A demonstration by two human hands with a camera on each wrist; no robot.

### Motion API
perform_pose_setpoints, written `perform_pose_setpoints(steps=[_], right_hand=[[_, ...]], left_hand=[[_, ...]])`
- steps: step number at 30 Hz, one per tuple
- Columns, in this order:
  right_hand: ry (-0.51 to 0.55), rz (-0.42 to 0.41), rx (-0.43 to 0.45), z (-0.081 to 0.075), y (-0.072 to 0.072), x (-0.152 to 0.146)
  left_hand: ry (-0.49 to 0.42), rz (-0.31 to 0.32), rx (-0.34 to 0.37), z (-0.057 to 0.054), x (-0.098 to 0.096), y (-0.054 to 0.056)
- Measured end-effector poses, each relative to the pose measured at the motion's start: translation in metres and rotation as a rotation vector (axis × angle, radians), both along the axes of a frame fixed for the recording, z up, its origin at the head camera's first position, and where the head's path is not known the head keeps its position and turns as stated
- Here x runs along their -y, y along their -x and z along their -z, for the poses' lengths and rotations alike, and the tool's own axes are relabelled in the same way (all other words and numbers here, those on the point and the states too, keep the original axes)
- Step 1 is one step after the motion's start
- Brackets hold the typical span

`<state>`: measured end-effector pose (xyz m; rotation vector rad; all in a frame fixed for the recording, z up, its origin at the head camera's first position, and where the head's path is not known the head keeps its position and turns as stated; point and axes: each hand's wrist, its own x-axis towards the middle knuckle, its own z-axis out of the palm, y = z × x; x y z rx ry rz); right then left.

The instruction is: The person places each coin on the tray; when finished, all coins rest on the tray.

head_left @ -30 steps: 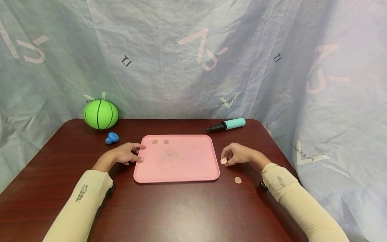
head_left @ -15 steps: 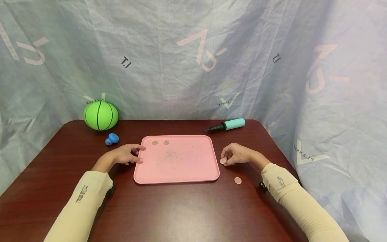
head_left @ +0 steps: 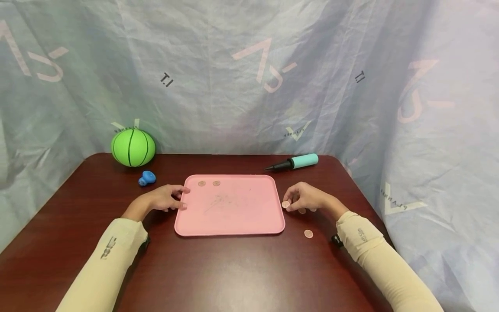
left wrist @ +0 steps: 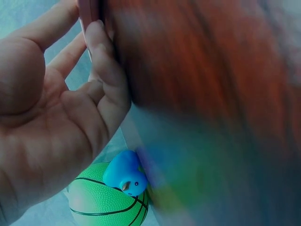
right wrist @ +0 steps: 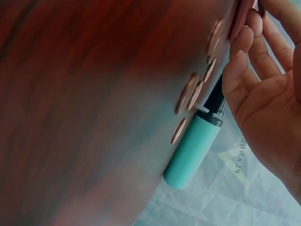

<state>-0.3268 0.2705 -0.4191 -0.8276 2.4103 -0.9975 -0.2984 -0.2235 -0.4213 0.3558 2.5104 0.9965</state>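
A pink tray [head_left: 230,221] lies on the dark wood table, with two coins, one coin [head_left: 201,183] beside another coin [head_left: 216,183], near its far left corner. My left hand [head_left: 165,198] grips the tray's left rim, thumb and fingertips over the edge. On the right, my right hand [head_left: 306,196] pinches a copper-coloured coin [head_left: 286,204] at the tray's right rim. In the right wrist view, several more coins, one being a nearer coin [right wrist: 187,92], lie flat on the table. From the head, the right hand partly hides some of them, while a loose coin [head_left: 308,234] shows in front.
A green ball [head_left: 133,147] stands at the back left, with a blue rubber duck [left wrist: 126,173] in front of it. Behind the tray's right corner lies a teal and black hand pump [head_left: 304,160]. A printed cloth [head_left: 218,86] hangs behind the table.
My right hand has shifted slightly left with the pinched coin, up to the tray's rim, uncovering coins beneath it. My left hand keeps its place on the tray.
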Motion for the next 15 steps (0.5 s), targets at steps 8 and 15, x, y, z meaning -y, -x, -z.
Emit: perform_pose_setpoints(steps=[8, 15], right_hand=[[0.019, -0.008, -0.101, -0.006, 0.006, 0.008], [0.027, -0.007, -0.144, -0.014, 0.006, 0.028]], left_hand=[[-0.013, 0.001, -0.004, 0.0, 0.0, -0.001], [-0.017, 0.008, -0.008, -0.002, 0.0, -0.004]])
